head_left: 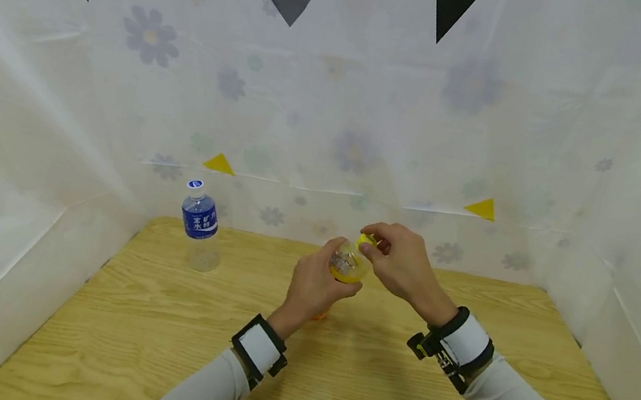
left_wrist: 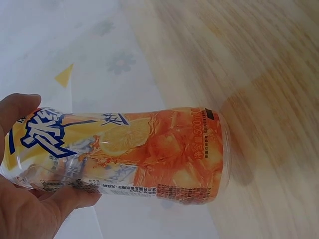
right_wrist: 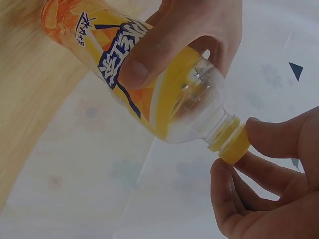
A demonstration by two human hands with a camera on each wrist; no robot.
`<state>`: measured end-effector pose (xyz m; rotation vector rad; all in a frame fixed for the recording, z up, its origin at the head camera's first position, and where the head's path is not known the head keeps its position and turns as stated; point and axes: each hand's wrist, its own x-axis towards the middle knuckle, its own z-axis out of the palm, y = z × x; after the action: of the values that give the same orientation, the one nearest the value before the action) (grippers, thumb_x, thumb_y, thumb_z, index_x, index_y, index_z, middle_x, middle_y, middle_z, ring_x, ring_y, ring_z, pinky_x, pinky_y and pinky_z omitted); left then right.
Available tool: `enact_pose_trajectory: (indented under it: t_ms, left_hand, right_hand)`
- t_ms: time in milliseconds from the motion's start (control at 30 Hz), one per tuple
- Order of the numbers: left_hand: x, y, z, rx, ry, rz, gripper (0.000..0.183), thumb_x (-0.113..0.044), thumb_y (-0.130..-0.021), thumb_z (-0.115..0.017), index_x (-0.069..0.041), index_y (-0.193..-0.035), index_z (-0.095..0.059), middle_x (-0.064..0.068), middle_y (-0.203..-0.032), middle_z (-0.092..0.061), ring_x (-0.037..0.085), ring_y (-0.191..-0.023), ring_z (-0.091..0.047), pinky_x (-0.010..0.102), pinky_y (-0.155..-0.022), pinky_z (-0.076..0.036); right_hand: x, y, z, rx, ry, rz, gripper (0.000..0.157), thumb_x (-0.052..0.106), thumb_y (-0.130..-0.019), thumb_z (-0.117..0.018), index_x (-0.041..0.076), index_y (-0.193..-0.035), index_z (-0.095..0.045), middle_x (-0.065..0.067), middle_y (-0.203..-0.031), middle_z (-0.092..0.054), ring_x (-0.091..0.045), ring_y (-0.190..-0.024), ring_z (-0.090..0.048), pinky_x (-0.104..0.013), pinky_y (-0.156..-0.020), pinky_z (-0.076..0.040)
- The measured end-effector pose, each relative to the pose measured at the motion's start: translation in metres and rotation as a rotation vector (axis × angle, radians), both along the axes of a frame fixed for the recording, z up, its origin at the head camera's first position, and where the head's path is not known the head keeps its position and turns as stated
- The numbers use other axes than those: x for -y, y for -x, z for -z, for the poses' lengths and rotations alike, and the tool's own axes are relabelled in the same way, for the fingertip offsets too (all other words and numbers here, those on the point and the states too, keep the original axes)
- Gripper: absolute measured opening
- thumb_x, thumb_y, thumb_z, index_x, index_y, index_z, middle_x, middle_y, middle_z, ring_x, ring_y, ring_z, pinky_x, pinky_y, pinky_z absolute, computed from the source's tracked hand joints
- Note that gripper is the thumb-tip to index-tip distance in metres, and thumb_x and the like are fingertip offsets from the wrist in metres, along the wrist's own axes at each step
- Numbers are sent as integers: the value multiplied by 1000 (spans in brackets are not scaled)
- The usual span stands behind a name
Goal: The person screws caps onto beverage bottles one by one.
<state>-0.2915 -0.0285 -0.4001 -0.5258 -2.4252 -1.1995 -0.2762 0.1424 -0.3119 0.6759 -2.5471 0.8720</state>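
Tea bottle (left_wrist: 169,154) tilted in the left hand (head_left: 317,280), its yellow cap (right_wrist: 235,145) pinched by the right hand (head_left: 408,259).
The left fingers are clamped round the bottle's labelled upper body, hiding much of it from the head view; the right fingers are closed on the cap at the neck. The long axis slants, cap up toward the right fingers, base down below the left fingers; whether it touches the wood-grained table (head_left: 390,393) I cannot tell. Beyond the left fingers and to their left, well apart, a blue-labelled water bottle (head_left: 202,223) stands upright. Farthest, a flower-print sheet (head_left: 310,107) bears black, grey and yellow triangles (head_left: 455,15).
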Motion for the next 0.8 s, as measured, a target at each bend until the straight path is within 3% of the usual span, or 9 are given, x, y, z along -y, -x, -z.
enact_pose_trajectory:
  t_ms: [133,467,800]
  left_hand:
    - [0,-1,1,-2,2,-2,75,-33,-78,-87,-13,-142,-54,7,-101,-73,16,-78,-69,24,-61,-52]
    - [-2,-3,1,-2,7,-2,76,-32,-78,-87,-14,-144,-53,8,-101,-74,18,-79,-69,25,-62,-52]
    - [-2,-2,0,15,14,-3,77,-32,-79,-87,-15,-146,-52,9,-103,-74,18,-81,-70,25,-63,-53]
  right_hand:
    - [0,1,1,-10,-6,22,27,18,-96,-71,1,-117,-71,-15,-99,-69,-27,-86,-64,-44,-74,-54]
    - [1,5,7,-27,-20,91,31,33,-96,-71,4,-88,-61,-9,-80,-57,-21,-68,-49,-35,-65,-40]
    - [2,8,9,-41,-41,118,37,38,-97,-69,5,-85,-59,-8,-77,-53,-20,-66,-45,-34,-63,-37]
